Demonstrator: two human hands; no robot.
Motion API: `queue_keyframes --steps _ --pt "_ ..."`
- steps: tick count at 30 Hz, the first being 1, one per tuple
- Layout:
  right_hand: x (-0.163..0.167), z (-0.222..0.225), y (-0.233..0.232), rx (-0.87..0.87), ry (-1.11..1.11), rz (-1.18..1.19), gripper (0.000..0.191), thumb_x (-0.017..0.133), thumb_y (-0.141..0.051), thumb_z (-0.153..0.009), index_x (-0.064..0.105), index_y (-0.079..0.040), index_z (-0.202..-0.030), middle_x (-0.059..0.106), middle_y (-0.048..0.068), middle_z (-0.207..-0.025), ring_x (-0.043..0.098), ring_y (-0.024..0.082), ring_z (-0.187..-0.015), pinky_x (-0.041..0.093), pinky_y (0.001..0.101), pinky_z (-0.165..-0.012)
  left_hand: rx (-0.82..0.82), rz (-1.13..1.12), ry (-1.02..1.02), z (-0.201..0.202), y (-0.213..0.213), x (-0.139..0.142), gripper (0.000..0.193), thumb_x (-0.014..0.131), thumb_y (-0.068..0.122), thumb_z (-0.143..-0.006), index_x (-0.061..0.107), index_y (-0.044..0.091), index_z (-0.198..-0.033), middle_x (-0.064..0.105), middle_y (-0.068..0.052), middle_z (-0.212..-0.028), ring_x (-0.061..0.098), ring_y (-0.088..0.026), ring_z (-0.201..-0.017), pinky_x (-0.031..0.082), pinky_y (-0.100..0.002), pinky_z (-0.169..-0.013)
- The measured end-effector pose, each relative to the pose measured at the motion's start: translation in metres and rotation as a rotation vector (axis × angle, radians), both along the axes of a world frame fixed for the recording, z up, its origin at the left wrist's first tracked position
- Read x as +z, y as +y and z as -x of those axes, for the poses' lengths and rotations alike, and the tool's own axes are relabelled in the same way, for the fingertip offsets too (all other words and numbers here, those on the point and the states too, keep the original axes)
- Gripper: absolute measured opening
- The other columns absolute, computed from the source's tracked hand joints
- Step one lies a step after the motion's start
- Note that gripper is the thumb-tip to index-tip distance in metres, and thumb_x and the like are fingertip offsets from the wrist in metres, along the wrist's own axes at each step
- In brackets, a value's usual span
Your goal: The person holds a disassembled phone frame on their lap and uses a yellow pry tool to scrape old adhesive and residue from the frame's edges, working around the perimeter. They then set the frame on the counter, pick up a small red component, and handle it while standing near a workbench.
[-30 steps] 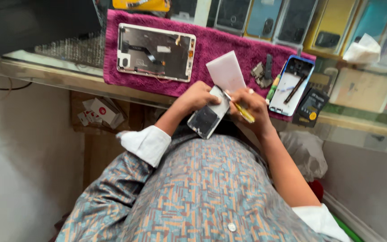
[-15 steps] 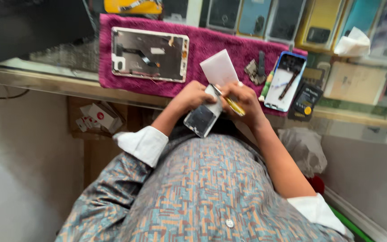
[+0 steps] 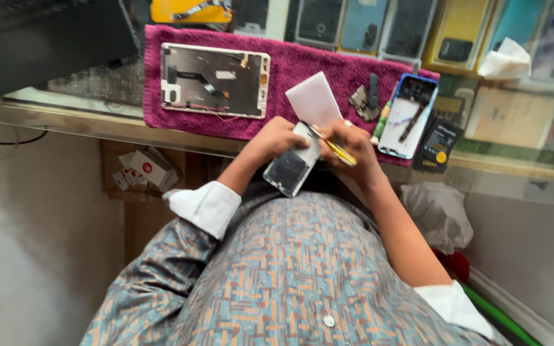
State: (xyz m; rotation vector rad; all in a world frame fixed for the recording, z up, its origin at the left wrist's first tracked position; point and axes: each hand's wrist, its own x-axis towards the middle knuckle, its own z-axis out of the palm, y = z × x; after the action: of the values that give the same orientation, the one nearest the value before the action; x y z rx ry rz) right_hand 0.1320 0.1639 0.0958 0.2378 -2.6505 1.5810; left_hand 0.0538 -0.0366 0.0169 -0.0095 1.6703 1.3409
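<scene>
The glass counter (image 3: 84, 118) ran across the top of your view, and the magenta towel (image 3: 302, 70) lay spread over it. On the towel's left part sat the large opened tablet back (image 3: 216, 80), flat, its dark inside and thin cables facing up. To the right lay the blue-framed phone shell (image 3: 406, 116), also flat, with a dark slim tool resting across it. A white card (image 3: 313, 99) lay tilted on the towel just above your hands, and a small grey metal part (image 3: 361, 99) sat between the card and the blue shell.

You held the opened phone (image 3: 293, 165) off the counter's near edge, over your lap, tilted, inside up. Your left hand (image 3: 277, 138) was closed around its upper left side, fingers wrapped on the edge. Your right hand (image 3: 347, 144) was pinched narrow on a yellow-handled tool (image 3: 338, 150), with its metal tip touching the phone's upper end. The two hands were just beside each other, nearly touching above the phone.
</scene>
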Motion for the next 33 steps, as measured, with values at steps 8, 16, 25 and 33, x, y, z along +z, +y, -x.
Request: queue_keyframes --steps 8,16,25,33 --pt "0.004 -0.006 -0.009 -0.045 0.072 0.058 0.015 0.076 -0.004 -0.087 0.065 0.000 -0.097 0.073 0.015 -0.101 0.072 0.027 -0.090 0.057 0.0355 -0.082 -0.019 -0.005 0.043 0.000 0.000 -0.006 0.023 0.079 0.011 -0.078 0.077 -0.008 -0.089 0.075 -0.009 -0.076 0.068 -0.014 -0.065 0.054 -0.029 -0.061" --pt "0.002 0.000 -0.010 -0.051 0.034 0.048 0.020 0.074 -0.001 -0.082 0.071 0.001 -0.102 0.073 0.014 -0.096 0.072 0.026 -0.086 0.057 0.0349 -0.078 -0.026 -0.006 0.052 -0.001 0.001 -0.003 0.023 0.080 0.012 -0.079 0.078 -0.009 -0.087 0.074 -0.008 -0.075 0.067 -0.012 -0.065 0.053 -0.030 -0.059" --pt "-0.010 -0.005 -0.014 -0.011 0.133 0.030 0.011 0.072 0.000 -0.088 0.064 0.001 -0.096 0.075 0.014 -0.119 0.073 0.028 -0.098 0.059 0.0374 -0.086 -0.003 -0.007 0.035 -0.002 0.001 -0.001 0.022 0.079 0.011 -0.078 0.078 -0.008 -0.089 0.074 -0.009 -0.074 0.066 -0.013 -0.063 0.053 -0.031 -0.058" --pt "-0.012 -0.012 -0.025 -0.188 0.270 0.123 0.012 0.072 -0.004 -0.098 0.063 0.002 -0.105 0.072 0.017 -0.123 0.073 0.025 -0.102 0.060 0.0368 -0.088 0.014 -0.049 -0.050 0.000 0.000 0.004 0.020 0.078 0.009 -0.080 0.078 -0.008 -0.091 0.076 -0.011 -0.079 0.069 -0.015 -0.067 0.055 -0.031 -0.062"
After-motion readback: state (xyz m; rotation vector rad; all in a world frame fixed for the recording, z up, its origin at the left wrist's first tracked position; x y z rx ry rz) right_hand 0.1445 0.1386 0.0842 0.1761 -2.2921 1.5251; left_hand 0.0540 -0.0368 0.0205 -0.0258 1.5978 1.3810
